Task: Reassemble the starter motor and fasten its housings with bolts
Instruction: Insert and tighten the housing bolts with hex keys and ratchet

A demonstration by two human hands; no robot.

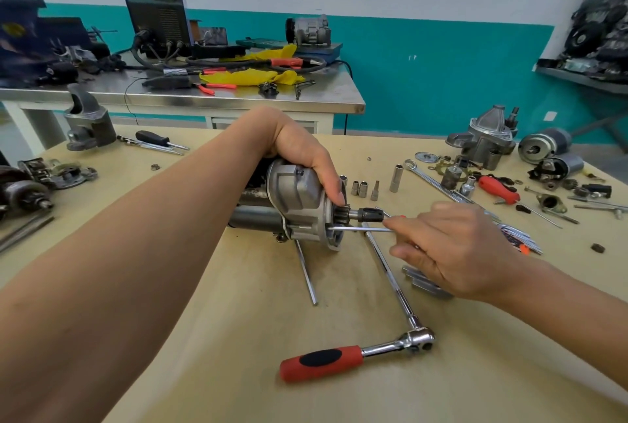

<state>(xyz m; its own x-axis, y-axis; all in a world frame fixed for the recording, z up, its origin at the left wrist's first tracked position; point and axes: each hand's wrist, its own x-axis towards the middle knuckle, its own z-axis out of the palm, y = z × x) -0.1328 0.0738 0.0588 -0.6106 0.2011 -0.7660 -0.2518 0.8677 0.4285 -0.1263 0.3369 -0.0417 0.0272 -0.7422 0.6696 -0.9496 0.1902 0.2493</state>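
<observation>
The left hand (pixel 299 147) grips the starter motor (pixel 295 198) from above at the centre of the frame, fingers curled over its silver nose housing. The right hand (pixel 455 252) pinches a thin steel shaft (pixel 360 229) whose tip meets the housing flange; whether it is a bolt or a driver cannot be told. The motor lies on its side on the tan table (pixel 238 337). A red-handled ratchet (pixel 339 358) lies below it, and small sockets (pixel 359 188) stand just right of the motor.
</observation>
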